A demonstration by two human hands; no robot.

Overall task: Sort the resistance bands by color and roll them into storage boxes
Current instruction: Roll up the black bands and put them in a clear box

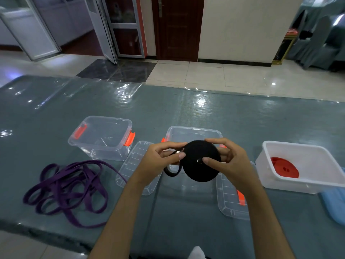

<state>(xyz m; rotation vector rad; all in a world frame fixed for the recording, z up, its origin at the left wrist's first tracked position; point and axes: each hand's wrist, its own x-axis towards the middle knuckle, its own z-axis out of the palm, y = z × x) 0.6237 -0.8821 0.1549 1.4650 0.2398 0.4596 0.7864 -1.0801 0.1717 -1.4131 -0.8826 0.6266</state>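
Both hands hold a black band rolled into a flat disc (200,161) above the middle clear box (194,132). My right hand (226,161) grips the roll, thumb on its centre and fingers over its top edge. My left hand (162,157) pinches the loose black tail that loops below the roll. A purple band (65,186) lies unrolled in a tangle at the left of the table. A red rolled band (284,169) sits inside the white box (317,152) at the right. The left clear box (101,138) with orange latches holds nothing.
Two clear lids lie flat on the table: one (138,165) between the left and middle boxes, another (231,199) right of my right forearm. A blue cloth (334,204) lies at the far right edge. The table has a grey cover (186,109) under glossy plastic.
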